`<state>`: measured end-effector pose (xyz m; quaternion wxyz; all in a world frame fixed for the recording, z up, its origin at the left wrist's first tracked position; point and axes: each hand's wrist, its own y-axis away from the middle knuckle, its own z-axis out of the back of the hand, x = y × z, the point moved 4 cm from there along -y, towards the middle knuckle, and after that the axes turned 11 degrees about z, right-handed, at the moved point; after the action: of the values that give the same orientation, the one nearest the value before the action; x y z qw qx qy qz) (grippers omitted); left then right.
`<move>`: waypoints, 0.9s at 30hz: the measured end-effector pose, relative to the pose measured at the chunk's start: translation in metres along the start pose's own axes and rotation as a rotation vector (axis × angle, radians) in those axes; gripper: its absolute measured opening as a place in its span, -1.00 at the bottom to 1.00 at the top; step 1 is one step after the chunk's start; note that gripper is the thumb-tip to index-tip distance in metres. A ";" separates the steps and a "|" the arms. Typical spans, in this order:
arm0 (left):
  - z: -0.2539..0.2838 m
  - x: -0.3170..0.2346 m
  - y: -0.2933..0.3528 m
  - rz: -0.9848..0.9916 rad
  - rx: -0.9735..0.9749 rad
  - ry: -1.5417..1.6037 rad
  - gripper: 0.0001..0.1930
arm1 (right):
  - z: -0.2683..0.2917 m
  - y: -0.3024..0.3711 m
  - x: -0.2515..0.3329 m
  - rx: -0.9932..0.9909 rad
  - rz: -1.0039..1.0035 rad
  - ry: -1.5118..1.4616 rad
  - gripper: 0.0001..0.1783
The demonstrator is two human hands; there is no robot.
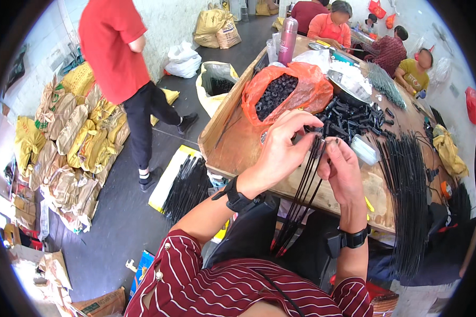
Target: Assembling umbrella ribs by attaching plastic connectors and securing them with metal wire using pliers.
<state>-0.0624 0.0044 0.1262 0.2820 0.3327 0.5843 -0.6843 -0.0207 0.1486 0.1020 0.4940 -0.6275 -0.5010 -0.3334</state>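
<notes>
Above the near edge of the table, my left hand (288,140) is closed, thumb and forefinger pinching a small black piece at the top ends of several thin black rods (301,195). The rods hang down from there toward my lap. Close beside it, my right hand (341,165) is closed in a pinch near the rod tops; what lies between its fingertips is too small to make out. Just beyond both hands spreads a pile of short black plastic parts (349,119). An orange-red plastic bag (314,87) beside the pile lies open, full of black ring-shaped parts (276,94).
A bundle of long black rods (407,195) overhangs the table's right side. Behind the pile are a metal bowl (349,92) of white pieces and a pink bottle (287,42). More rods (186,187) lie at floor left. A person in red (113,47) stands left; others sit across.
</notes>
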 end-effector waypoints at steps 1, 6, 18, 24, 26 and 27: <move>0.000 0.000 0.000 -0.001 0.002 0.018 -0.70 | -0.002 0.001 0.002 0.010 0.006 0.006 -0.82; -0.001 -0.005 0.003 0.076 0.024 0.022 -0.71 | -0.006 0.005 0.005 0.002 -0.023 0.114 -0.81; -0.014 0.017 0.005 0.345 0.237 0.480 -0.74 | -0.001 0.007 0.005 0.054 0.028 0.103 -0.77; -0.015 0.018 0.004 0.417 0.289 0.587 -0.76 | 0.000 0.007 0.006 0.080 -0.014 0.093 -0.75; -0.016 0.021 0.003 0.442 0.298 0.592 -0.76 | 0.001 0.005 0.006 0.080 -0.024 0.068 -0.76; -0.018 0.022 0.003 0.434 0.310 0.598 -0.76 | 0.002 0.005 0.005 0.079 -0.024 0.068 -0.76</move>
<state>-0.0716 0.0217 0.1056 0.1839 0.6716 0.4468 -0.5617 -0.0145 0.1522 0.1043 0.5309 -0.5898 -0.5043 -0.3405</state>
